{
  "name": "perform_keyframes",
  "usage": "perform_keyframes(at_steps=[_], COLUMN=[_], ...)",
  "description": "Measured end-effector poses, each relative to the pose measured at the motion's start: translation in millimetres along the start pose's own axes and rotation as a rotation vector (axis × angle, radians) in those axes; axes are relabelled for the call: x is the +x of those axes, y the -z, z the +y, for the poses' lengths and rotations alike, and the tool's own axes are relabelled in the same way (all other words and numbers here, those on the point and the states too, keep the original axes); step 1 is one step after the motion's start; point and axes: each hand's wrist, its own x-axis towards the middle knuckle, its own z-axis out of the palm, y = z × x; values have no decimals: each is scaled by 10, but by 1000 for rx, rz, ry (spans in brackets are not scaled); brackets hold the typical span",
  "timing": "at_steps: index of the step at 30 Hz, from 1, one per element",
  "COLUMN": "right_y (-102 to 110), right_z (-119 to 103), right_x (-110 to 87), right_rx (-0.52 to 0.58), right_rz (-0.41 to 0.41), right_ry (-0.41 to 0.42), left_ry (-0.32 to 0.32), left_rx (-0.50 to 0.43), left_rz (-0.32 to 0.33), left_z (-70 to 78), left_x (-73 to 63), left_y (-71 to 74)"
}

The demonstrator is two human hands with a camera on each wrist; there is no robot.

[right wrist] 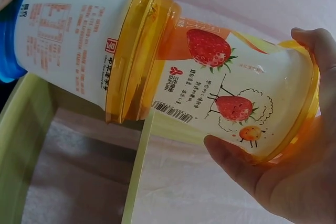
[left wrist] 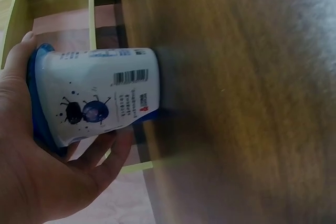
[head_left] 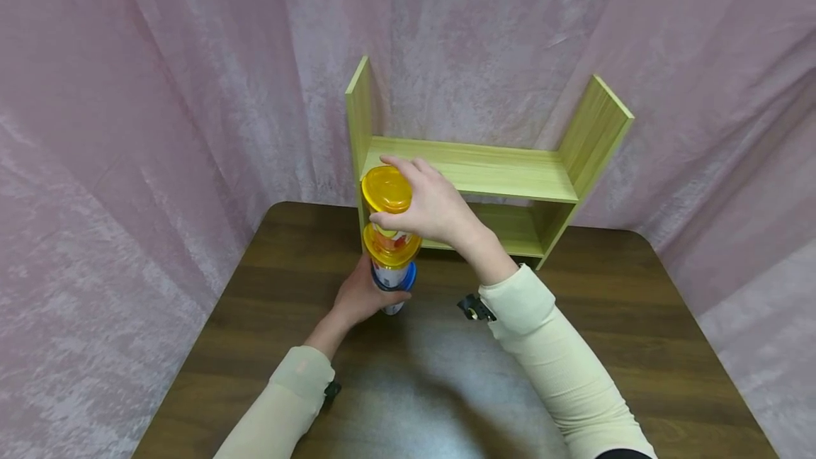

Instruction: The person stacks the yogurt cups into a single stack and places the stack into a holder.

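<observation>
Three lidded yogurt cups form an upright stack beside the shelf's left side. My left hand [head_left: 363, 292] grips the lowest cup [left wrist: 100, 93], white with a blue lid [left wrist: 41, 95], its base at the tabletop. On that lid sits a middle cup [right wrist: 73, 48] with a yellow lid [right wrist: 139, 51]. The top cup [right wrist: 220, 87], printed with strawberries and also yellow-lidded, rests on the middle one. Around its upper rim, the thumb and fingers of my right hand [head_left: 433, 200] hold it. In the right wrist view the left hand is mostly cut off.
A light wooden two-tier shelf [head_left: 510, 172] stands at the back of the dark wooden table [head_left: 612, 317], just behind the stack. A pink curtain [head_left: 223, 55] hangs behind and around the table.
</observation>
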Motion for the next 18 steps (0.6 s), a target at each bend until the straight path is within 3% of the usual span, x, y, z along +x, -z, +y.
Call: perform_keyframes(at_steps=[4, 11, 18], right_y=[-2, -32, -65], right_z=[8, 27, 37], right_x=[3, 7, 28], right_rx=[2, 18, 17], right_rz=[10, 20, 26], right_ry=[1, 14, 20], left_ry=[-1, -105, -133], left_rx=[-38, -169, -184], left_rz=[12, 12, 21], left_z=[-29, -85, -110], left_x=[5, 14, 28], left_y=[-26, -62, -62])
